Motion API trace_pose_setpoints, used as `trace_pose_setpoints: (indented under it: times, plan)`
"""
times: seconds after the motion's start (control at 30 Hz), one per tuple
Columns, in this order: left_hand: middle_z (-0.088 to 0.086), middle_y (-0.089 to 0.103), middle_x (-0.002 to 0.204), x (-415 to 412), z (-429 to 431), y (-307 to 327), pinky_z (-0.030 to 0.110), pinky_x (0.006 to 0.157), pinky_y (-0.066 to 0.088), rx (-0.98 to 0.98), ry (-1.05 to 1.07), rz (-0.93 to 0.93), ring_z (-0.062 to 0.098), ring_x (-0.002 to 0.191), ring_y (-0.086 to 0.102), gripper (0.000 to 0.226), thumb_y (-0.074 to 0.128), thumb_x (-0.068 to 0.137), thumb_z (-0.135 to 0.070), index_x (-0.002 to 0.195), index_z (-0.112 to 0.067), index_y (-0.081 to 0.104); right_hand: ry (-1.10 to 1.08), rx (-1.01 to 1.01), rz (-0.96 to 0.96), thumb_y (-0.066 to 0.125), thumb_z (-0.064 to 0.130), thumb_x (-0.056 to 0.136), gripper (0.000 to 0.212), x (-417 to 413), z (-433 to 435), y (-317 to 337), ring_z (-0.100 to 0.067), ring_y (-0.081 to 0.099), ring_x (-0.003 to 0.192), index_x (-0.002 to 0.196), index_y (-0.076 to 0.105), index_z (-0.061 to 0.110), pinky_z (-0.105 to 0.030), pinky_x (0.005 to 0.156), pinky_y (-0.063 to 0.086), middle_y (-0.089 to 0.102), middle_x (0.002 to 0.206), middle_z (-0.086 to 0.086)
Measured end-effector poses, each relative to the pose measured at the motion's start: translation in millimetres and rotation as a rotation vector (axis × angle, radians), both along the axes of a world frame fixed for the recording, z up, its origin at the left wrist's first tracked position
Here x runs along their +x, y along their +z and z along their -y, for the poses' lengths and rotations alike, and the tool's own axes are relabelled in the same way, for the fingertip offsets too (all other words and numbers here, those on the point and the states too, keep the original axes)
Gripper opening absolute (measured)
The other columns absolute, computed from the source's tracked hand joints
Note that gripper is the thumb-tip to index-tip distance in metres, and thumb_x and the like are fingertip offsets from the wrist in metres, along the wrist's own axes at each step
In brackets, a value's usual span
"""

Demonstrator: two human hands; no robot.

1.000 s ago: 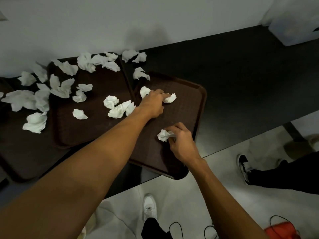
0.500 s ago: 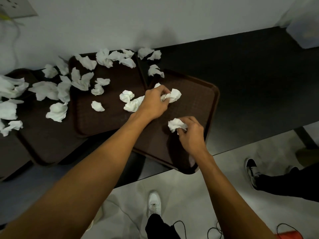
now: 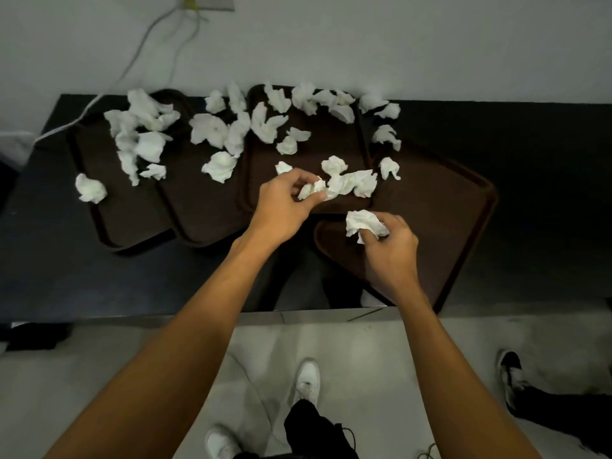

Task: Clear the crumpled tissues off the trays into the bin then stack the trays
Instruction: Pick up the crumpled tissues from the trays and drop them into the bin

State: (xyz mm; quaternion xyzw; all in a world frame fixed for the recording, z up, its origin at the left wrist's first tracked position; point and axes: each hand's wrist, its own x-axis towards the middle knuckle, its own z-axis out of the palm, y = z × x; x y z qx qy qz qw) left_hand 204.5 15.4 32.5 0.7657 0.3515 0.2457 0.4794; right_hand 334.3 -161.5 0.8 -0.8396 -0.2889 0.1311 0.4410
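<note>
Both hands have lifted their tissues off the right tray (image 3: 443,207). The left hand (image 3: 286,205) now pinches a crumpled tissue (image 3: 311,191) over the neighbouring tray (image 3: 344,144), and the right hand (image 3: 392,250) grips a second tissue (image 3: 364,222) in curled fingers. Gathering seems barely begun, with many loose tissues (image 3: 218,165) still scattered on the trays. Next is a carry to the bin, which is out of view.

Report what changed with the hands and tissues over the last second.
The left hand closed on the small tissue it was reaching over on the right tray and carried it left, beside the tissue cluster. The right hand lifted its pinched tissue off that tray and now holds it bunched. The other loose tissues stayed put, and the trays are still unstacked.
</note>
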Motion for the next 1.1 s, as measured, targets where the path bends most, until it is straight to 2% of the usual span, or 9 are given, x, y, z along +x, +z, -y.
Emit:
trace_pose_setpoints:
  times: [0.13, 0.33, 0.5, 0.63, 0.7, 0.8, 0.9, 1.1]
  plan:
    - [-0.014, 0.072, 0.101, -64.6, -6.1, 1.9, 0.014, 0.08, 0.055, -0.017, 0.086, -0.001, 0.001, 0.094, 0.067, 0.027, 0.084, 0.082, -0.037, 0.105, -0.027, 0.073, 0.059, -0.015, 0.028, 0.074, 0.012, 0.086, 0.034, -45.4, -20.4, 5.0, -0.01, 0.063, 0.099, 0.12, 0.073, 0.016, -0.032, 0.094, 0.054, 0.065, 0.112, 0.004]
    - [-0.01, 0.072, 0.103, -172.1, -7.3, -10.3, 0.014, 0.079, 0.055, -0.066, 0.222, 0.021, 0.0, 0.091, 0.068, 0.024, 0.084, 0.083, -0.027, 0.104, -0.023, 0.072, 0.172, 0.013, 0.0, 0.074, 0.013, 0.087, 0.033, -129.1, -49.4, 5.3, -0.009, 0.064, 0.098, 0.119, 0.073, 0.02, -0.029, 0.091, 0.054, 0.065, 0.11, 0.006]
    - [-0.006, 0.071, 0.109, -267.5, -2.7, -22.7, 0.021, 0.079, 0.058, -0.085, 0.34, 0.024, 0.005, 0.089, 0.069, 0.021, 0.081, 0.083, -0.015, 0.101, -0.022, 0.072, 0.286, 0.018, -0.035, 0.073, 0.013, 0.089, 0.032, -207.8, -71.5, 1.2, -0.004, 0.062, 0.101, 0.12, 0.072, 0.022, -0.024, 0.091, 0.053, 0.065, 0.112, 0.009]
    - [-0.005, 0.069, 0.112, -341.4, 2.5, -31.9, 0.01, 0.074, 0.051, -0.084, 0.452, 0.008, 0.001, 0.087, 0.067, 0.024, 0.082, 0.081, -0.011, 0.1, -0.022, 0.073, 0.378, 0.02, -0.05, 0.075, 0.014, 0.09, 0.034, -269.5, -86.8, -6.0, -0.005, 0.064, 0.104, 0.123, 0.07, 0.021, -0.023, 0.089, 0.055, 0.067, 0.116, 0.007]
    - [-0.005, 0.068, 0.111, -376.3, 5.3, -38.5, 0.009, 0.076, 0.05, -0.071, 0.501, -0.011, 0.0, 0.088, 0.066, 0.025, 0.083, 0.079, -0.01, 0.099, -0.022, 0.074, 0.407, 0.014, -0.081, 0.075, 0.015, 0.09, 0.035, -299.2, -93.5, -10.6, -0.004, 0.065, 0.101, 0.123, 0.069, 0.021, -0.018, 0.083, 0.056, 0.069, 0.115, 0.007]
    - [-0.005, 0.067, 0.11, -426.6, 10.2, -51.6, 0.016, 0.081, 0.055, -0.087, 0.583, -0.033, 0.002, 0.09, 0.067, 0.028, 0.084, 0.078, -0.009, 0.099, -0.025, 0.075, 0.447, 0.038, -0.154, 0.076, 0.014, 0.09, 0.03, -343.3, -100.4, -15.7, 0.002, 0.067, 0.092, 0.119, 0.069, 0.02, -0.009, 0.071, 0.052, 0.071, 0.108, 0.008]
    - [-0.003, 0.067, 0.112, -470.7, 16.2, -66.0, 0.024, 0.084, 0.059, -0.117, 0.657, -0.028, 0.005, 0.093, 0.069, 0.029, 0.085, 0.078, -0.01, 0.099, -0.027, 0.075, 0.513, 0.053, -0.174, 0.076, 0.012, 0.091, 0.028, -383.4, -105.3, -23.2, 0.003, 0.066, 0.095, 0.118, 0.07, 0.019, -0.009, 0.072, 0.052, 0.07, 0.108, 0.009]
    - [-0.003, 0.066, 0.115, -528.6, 31.2, -90.1, 0.006, 0.075, 0.05, -0.183, 0.796, -0.063, 0.0, 0.091, 0.067, 0.03, 0.086, 0.078, -0.012, 0.104, -0.022, 0.074, 0.64, 0.016, -0.179, 0.075, 0.01, 0.088, 0.028, -441.4, -117.4, -47.6, -0.005, 0.068, 0.093, 0.114, 0.071, 0.02, -0.016, 0.073, 0.055, 0.071, 0.106, 0.008]
